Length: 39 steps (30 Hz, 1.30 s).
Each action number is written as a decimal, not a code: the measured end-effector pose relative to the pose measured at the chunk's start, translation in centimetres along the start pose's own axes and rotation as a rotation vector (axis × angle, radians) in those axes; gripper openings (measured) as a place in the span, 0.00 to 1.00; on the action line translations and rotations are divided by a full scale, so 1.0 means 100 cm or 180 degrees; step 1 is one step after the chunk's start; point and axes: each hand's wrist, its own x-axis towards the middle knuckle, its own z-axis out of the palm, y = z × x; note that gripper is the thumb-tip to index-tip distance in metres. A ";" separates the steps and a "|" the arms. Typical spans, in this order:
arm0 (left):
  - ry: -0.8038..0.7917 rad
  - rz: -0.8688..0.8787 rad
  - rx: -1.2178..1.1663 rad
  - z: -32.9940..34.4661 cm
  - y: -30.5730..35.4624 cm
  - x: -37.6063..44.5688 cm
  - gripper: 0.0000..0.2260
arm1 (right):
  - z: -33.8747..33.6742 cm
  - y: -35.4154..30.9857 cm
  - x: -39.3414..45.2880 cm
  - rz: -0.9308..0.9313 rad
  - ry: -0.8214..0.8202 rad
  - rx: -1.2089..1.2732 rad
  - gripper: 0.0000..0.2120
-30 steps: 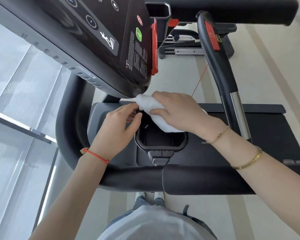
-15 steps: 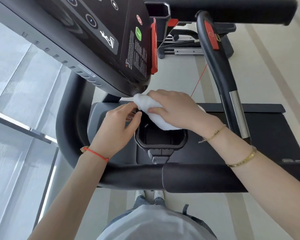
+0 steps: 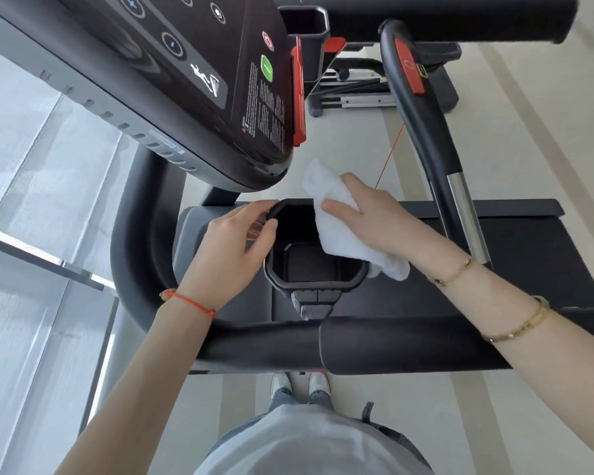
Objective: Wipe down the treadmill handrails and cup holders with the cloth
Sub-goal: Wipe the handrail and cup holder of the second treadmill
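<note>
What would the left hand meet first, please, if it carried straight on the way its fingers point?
Probably the cup holder: the left hand already has its fingertips at the near-left rim, so it would likely meet that rim or the hollow inside. Depth is uncertain.

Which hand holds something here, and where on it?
The right hand grips the white cloth around its middle. The left hand holds nothing; its fingers rest on the cup holder rim.

Red cord bracelet [image 3: 191, 303], gold bangles [image 3: 515, 332], white shirt [image 3: 309, 443].
</note>
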 end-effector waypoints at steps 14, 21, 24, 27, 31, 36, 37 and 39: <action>0.0009 -0.0005 0.0090 0.002 -0.003 -0.001 0.14 | 0.009 -0.002 -0.011 0.0264 0.0126 0.0243 0.13; 0.0022 0.0004 0.0114 0.002 -0.003 0.000 0.14 | 0.032 0.007 -0.046 0.0463 0.0154 0.0482 0.15; 0.0031 0.0011 0.0116 0.002 -0.002 0.000 0.14 | 0.017 0.002 -0.020 0.0330 0.0188 0.0292 0.14; 0.0057 0.0037 0.0107 0.002 -0.001 -0.001 0.14 | 0.004 0.001 -0.003 0.0188 -0.0005 0.0141 0.17; 0.0074 0.0024 0.0153 0.002 -0.002 -0.001 0.14 | 0.014 0.008 -0.027 0.0014 0.0060 0.0244 0.19; 0.0060 0.0011 0.0105 0.001 -0.001 0.000 0.13 | 0.021 0.016 -0.064 -0.0329 -0.0007 0.0135 0.30; 0.0058 0.0018 0.0109 0.001 -0.001 0.000 0.13 | 0.022 0.017 -0.071 -0.0421 -0.0039 0.0074 0.29; 0.0064 0.0028 0.0119 0.000 0.000 0.000 0.13 | 0.022 0.019 -0.081 -0.0600 -0.0064 0.0110 0.28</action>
